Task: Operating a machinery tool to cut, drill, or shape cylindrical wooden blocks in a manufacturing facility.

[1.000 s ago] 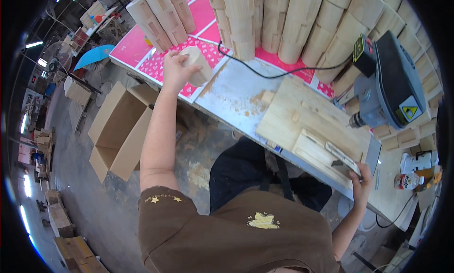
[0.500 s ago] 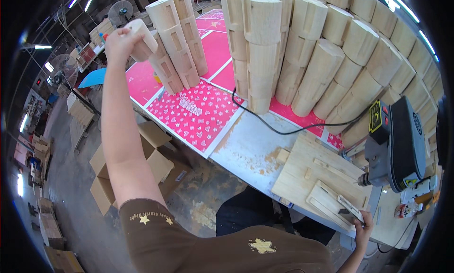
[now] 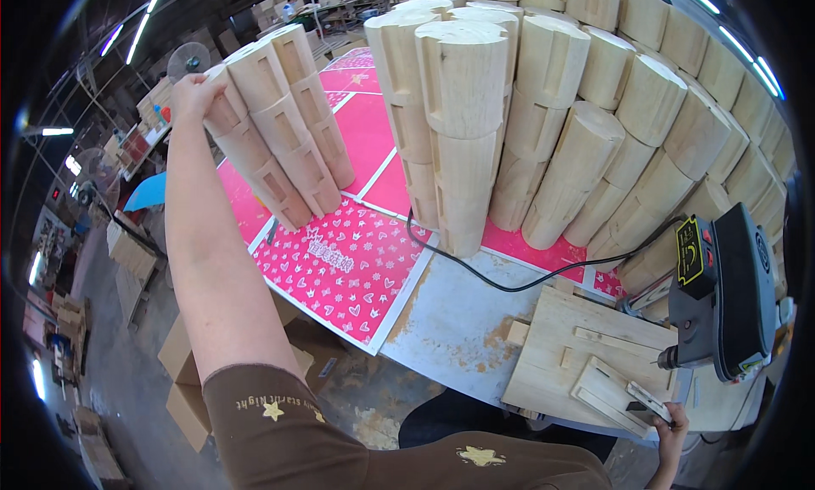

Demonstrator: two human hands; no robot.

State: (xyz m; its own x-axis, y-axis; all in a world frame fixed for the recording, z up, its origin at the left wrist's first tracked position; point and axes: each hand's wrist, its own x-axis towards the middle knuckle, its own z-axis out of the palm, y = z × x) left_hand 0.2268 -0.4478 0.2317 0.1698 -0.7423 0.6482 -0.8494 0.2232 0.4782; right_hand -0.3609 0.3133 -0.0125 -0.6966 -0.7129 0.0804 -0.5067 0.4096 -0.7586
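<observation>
My left hand (image 3: 197,97) is stretched out far left, its fingers closed over the top of a rounded wooden block (image 3: 227,114). That block sits at the top of the leftmost stack, in line with the blocks under it. Beside it stand two more stacks (image 3: 284,121) of the same pale blocks with notched sides. Low on the right, my right hand (image 3: 673,426) is closed on the end of a slim strip with a dark part (image 3: 649,402). This piece lies at the edge of a wooden jig board (image 3: 556,354) under a drill press (image 3: 717,295).
Tall stacks of wooden blocks (image 3: 463,134) fill the back and right. A black cable (image 3: 518,286) crosses the white table part (image 3: 454,320), where sawdust lies. Pink patterned sheeting (image 3: 331,274) covers the left part. An open cardboard box (image 3: 187,405) stands below on the floor.
My left hand has brought the wooden block down onto the leftmost stack, where it was held tilted beside the top before. The right hand stays at the strip. The whole view has shifted.
</observation>
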